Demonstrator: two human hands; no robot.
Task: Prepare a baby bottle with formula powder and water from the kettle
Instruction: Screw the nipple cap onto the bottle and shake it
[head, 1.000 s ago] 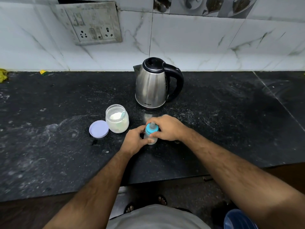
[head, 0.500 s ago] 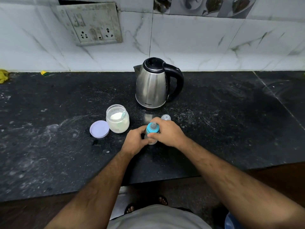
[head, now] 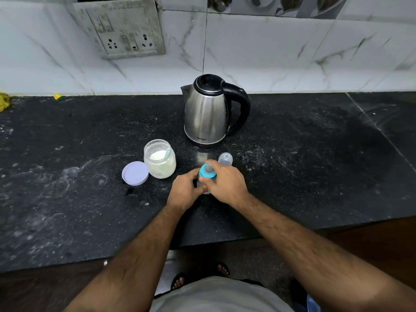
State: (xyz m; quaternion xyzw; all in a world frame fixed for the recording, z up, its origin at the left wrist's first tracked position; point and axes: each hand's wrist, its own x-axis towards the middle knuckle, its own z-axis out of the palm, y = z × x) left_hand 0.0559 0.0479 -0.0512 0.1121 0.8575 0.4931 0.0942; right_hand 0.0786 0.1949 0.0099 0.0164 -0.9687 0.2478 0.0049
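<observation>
A small clear baby bottle point(head: 203, 188) with a blue collar and teat point(head: 207, 171) stands on the black counter point(head: 315, 176). My left hand point(head: 183, 191) grips the bottle's body from the left. My right hand point(head: 226, 182) curls round the blue collar from the right. The bottle's clear dome cap point(head: 225, 159) lies just behind my right hand. An open jar of white formula powder point(head: 159, 159), a scoop inside it, stands to the left, with its lilac lid point(head: 135, 173) beside it. The steel kettle point(head: 208, 111) with a black handle stands behind, lid down.
A switch and socket plate point(head: 121, 28) is on the tiled wall at the back left. Yellow scraps point(head: 4, 102) lie at the counter's far left edge. Powder smears mark the counter. The counter's front edge runs just below my forearms.
My right hand has slid back toward me on the blue collar, uncovering the clear dome cap behind it. The left hand stays on the bottle's body.
</observation>
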